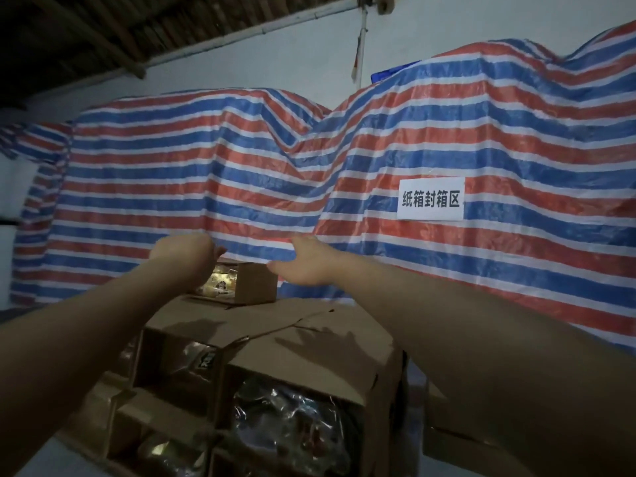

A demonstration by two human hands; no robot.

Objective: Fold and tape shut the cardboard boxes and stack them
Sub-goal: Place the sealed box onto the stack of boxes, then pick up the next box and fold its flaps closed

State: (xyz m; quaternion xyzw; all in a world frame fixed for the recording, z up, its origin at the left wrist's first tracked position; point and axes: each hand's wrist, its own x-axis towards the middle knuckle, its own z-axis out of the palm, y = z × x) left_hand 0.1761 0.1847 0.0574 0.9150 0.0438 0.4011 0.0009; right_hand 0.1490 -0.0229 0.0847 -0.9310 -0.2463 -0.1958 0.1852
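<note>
A small brown cardboard box [256, 283] sits on top of a stack of larger cardboard boxes [275, 325], its open left side showing bright packets. My left hand [187, 253] hovers just above and left of the small box, palm turned inward, fingers loosely apart. My right hand [308, 261] is spread open just to the right of the box, thumb pointing toward it. Neither hand touches the box. The stack's near faces [285, 414] are open and show plastic-wrapped goods inside.
A red, white and blue striped tarp [447, 139] covers tall piles behind the stack. A white paper sign [430, 199] with black characters is stuck on it at right. More cardboard [457, 432] lies low at right, under my right forearm.
</note>
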